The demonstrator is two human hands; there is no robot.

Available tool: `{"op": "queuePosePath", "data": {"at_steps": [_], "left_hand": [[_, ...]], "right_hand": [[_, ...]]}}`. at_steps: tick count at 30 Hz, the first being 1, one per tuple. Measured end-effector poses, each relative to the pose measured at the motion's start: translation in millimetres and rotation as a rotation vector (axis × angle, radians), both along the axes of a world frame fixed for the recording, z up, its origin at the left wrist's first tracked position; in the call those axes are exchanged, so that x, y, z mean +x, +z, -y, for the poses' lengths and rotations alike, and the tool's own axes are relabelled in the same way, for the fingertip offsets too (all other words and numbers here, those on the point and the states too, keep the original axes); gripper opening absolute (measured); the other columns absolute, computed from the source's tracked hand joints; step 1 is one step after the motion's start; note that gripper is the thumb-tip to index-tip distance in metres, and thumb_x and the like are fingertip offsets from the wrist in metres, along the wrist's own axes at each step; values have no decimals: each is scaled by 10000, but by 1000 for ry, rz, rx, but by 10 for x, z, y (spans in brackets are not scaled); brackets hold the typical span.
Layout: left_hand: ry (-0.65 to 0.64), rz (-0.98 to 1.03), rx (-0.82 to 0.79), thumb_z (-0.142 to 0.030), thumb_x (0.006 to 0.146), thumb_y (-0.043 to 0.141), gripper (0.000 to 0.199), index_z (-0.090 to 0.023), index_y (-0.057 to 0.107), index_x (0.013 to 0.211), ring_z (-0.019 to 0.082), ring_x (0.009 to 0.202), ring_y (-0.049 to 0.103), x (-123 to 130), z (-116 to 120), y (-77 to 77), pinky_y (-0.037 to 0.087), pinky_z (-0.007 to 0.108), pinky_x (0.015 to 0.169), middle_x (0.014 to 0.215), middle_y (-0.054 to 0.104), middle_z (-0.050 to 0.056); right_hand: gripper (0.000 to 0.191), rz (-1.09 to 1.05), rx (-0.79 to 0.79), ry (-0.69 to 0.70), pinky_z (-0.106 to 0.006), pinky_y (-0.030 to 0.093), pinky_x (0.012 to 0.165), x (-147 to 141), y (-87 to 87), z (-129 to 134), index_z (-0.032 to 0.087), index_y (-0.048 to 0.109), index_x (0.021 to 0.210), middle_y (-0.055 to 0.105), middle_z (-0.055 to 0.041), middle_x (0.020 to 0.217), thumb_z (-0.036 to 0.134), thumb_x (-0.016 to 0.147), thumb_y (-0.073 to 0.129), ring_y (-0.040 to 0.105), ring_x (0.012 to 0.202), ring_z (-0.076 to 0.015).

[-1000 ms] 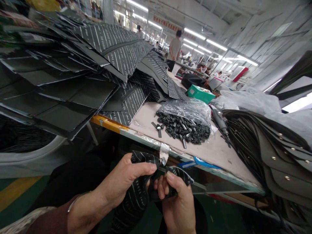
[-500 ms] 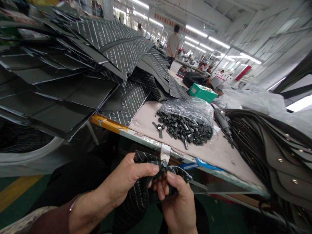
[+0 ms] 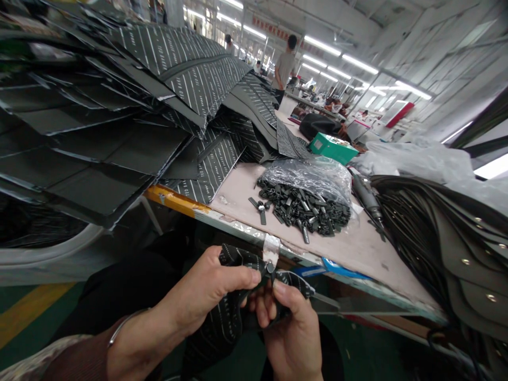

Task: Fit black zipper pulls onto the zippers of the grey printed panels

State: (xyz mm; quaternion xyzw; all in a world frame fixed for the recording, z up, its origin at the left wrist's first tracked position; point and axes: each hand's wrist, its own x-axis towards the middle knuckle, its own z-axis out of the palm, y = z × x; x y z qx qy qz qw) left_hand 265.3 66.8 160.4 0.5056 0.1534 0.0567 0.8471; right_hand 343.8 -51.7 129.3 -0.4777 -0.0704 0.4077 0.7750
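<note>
Just below the table edge, my left hand (image 3: pixel 222 280) is closed with its thumb pressed on a dark fabric piece (image 3: pixel 228 317) printed with white lettering and lines. My right hand (image 3: pixel 291 323) pinches the same fabric close by, thumb on top and fingers curled beneath. Between my two thumbs sits a small dark metal zipper slider (image 3: pixel 270 266), at the lower end of a white-wrapped holder (image 3: pixel 271 248) fixed to the table edge. The fabric meets the slider there; how far it runs inside is hidden by my fingers.
A plastic bag (image 3: pixel 305 174) spills many dark zipper sliders (image 3: pixel 309 209) on the table (image 3: pixel 234 185). Stacked printed panels (image 3: pixel 190 79) rise at left. A dark handheld tool (image 3: pixel 367 198), a green box (image 3: pixel 332 148) and dark straps with snaps (image 3: pixel 444 248) lie right. A person (image 3: pixel 283 69) stands beyond.
The view has shifted slightly, and my hands keep nearly the same hold at the slider. The person in the background has turned a little.
</note>
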Motion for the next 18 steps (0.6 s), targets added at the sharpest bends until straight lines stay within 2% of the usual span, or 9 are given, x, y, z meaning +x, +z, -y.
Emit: {"op": "queuePosePath", "data": {"at_steps": [5, 13, 18], "left_hand": [[-4, 3, -22, -312, 777, 591, 270, -118, 729, 649, 227, 562, 639, 25, -18, -6, 434, 311, 560, 625, 730, 130], [39, -56, -30, -333, 699, 640, 250, -153, 635, 526, 259, 539, 640, 12, -38, 10, 437, 341, 544, 585, 699, 126], [73, -101, -44, -313, 656, 665, 187, -153, 647, 563, 242, 515, 618, 29, -38, -11, 434, 337, 535, 532, 648, 80]], "right_hand": [[371, -20, 17, 0, -281, 465, 554, 7, 3, 0, 197, 612, 405, 544, 1, 397, 407, 667, 772, 531, 457, -145], [352, -67, 60, 26, -287, 488, 581, 4, 9, 6, 197, 620, 413, 544, 5, 398, 381, 674, 769, 532, 448, -140], [355, -56, 80, 42, -288, 492, 579, 9, 5, 0, 196, 619, 415, 549, 2, 398, 371, 694, 750, 530, 442, -140]]}}
